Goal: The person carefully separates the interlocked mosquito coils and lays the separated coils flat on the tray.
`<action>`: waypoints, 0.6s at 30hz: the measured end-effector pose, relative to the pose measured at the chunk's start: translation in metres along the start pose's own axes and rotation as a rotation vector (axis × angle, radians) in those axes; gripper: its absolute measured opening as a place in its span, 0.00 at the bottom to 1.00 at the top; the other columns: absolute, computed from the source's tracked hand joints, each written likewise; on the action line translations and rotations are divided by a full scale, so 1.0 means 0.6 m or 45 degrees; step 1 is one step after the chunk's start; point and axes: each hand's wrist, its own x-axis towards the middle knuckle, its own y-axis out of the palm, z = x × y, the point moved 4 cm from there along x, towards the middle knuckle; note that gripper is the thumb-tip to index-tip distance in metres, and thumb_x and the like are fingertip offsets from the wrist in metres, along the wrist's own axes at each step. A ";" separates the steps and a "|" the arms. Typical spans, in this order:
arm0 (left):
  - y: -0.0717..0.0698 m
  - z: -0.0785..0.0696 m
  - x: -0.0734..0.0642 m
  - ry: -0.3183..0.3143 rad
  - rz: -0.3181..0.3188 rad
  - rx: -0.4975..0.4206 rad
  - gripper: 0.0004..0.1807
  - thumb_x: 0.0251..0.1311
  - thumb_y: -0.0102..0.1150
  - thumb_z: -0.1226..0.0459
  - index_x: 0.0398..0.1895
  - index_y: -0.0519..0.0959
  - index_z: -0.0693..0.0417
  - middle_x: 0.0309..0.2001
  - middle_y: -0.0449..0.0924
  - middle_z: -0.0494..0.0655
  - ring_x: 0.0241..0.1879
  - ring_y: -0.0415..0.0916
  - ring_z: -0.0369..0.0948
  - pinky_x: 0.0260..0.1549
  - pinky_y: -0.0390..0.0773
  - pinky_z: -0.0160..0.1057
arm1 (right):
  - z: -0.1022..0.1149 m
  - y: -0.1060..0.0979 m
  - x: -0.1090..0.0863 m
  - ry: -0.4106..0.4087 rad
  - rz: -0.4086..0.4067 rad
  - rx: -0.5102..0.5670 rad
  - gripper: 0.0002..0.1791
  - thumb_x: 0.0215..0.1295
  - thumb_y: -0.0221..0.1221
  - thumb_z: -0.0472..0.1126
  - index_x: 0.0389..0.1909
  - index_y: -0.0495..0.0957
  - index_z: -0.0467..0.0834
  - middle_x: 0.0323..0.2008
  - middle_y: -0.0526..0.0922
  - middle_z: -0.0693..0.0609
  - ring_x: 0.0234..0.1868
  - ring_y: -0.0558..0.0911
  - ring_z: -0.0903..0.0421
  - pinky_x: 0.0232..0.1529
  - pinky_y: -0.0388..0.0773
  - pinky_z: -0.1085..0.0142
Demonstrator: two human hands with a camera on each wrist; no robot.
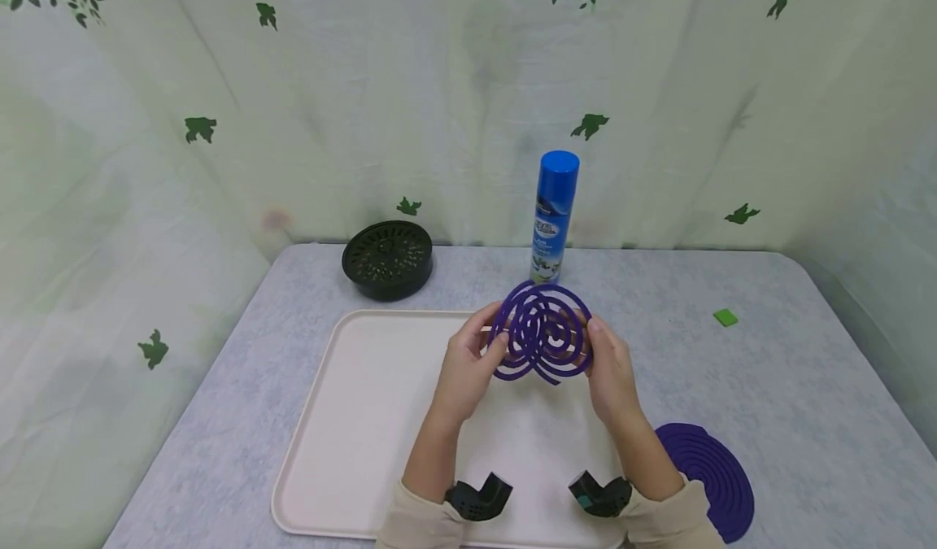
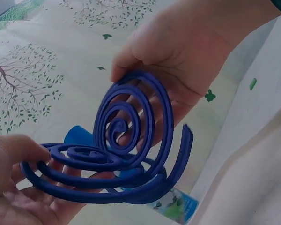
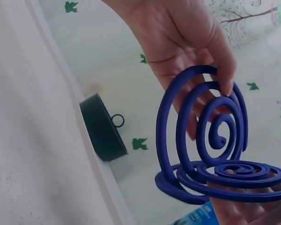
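My two hands hold a pair of interlocked purple mosquito coils [image 1: 542,333] above the tray. The left hand [image 1: 467,366] pinches the outer ring of one spiral, thumb in front and fingers behind. At the opposite side, the right hand [image 1: 612,370] grips the other spiral by its outer ring. Both wrist views show the two spirals [image 2: 119,124] standing at a wide angle to each other, their rings still crossing along the middle. A blunt outer end [image 2: 185,136] of one coil sticks out free. Some fingers are partly hidden behind the rings.
A white tray [image 1: 366,419] lies under the hands. More purple coil [image 1: 713,468] lies flat by the right forearm, partly covered by the sleeve. Behind stand a black round perforated holder [image 1: 388,260] and a blue spray can [image 1: 555,215]. A small green piece [image 1: 725,317] lies to the right.
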 end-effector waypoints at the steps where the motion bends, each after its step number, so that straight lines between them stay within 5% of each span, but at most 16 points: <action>1: -0.003 -0.001 0.000 -0.019 -0.050 0.012 0.20 0.61 0.49 0.73 0.57 0.68 0.62 0.46 0.71 0.56 0.39 0.73 0.51 0.33 0.79 0.39 | -0.003 -0.002 0.000 0.026 -0.009 -0.023 0.24 0.72 0.37 0.49 0.43 0.72 0.32 0.32 0.75 0.47 0.28 0.72 0.59 0.27 0.74 0.72; 5: -0.005 -0.013 -0.003 -0.092 -0.127 0.081 0.20 0.58 0.55 0.70 0.55 0.70 0.62 0.47 0.73 0.57 0.40 0.75 0.50 0.36 0.78 0.38 | -0.011 -0.004 0.002 0.138 -0.029 0.093 0.25 0.71 0.38 0.50 0.49 0.70 0.31 0.38 0.78 0.47 0.37 0.77 0.57 0.38 0.77 0.67; 9: -0.006 -0.024 -0.005 -0.148 -0.138 0.164 0.22 0.54 0.59 0.70 0.53 0.71 0.64 0.47 0.75 0.58 0.43 0.76 0.46 0.39 0.77 0.36 | -0.016 -0.007 0.006 0.226 -0.085 0.262 0.20 0.71 0.40 0.49 0.44 0.73 0.38 0.36 0.79 0.51 0.37 0.79 0.59 0.40 0.77 0.68; 14: -0.016 -0.018 -0.003 -0.226 -0.172 0.020 0.22 0.55 0.57 0.73 0.55 0.68 0.63 0.40 0.76 0.64 0.34 0.78 0.52 0.31 0.79 0.44 | -0.022 -0.016 0.010 0.290 -0.138 0.359 0.17 0.71 0.40 0.48 0.40 0.74 0.43 0.32 0.80 0.52 0.32 0.79 0.61 0.34 0.77 0.70; 18: -0.023 -0.010 0.000 -0.247 -0.193 -0.079 0.26 0.55 0.56 0.74 0.59 0.65 0.60 0.40 0.75 0.66 0.29 0.78 0.52 0.27 0.78 0.51 | -0.020 -0.017 0.010 0.257 0.010 0.265 0.19 0.69 0.44 0.48 0.53 0.69 0.41 0.39 0.79 0.48 0.35 0.80 0.58 0.36 0.78 0.66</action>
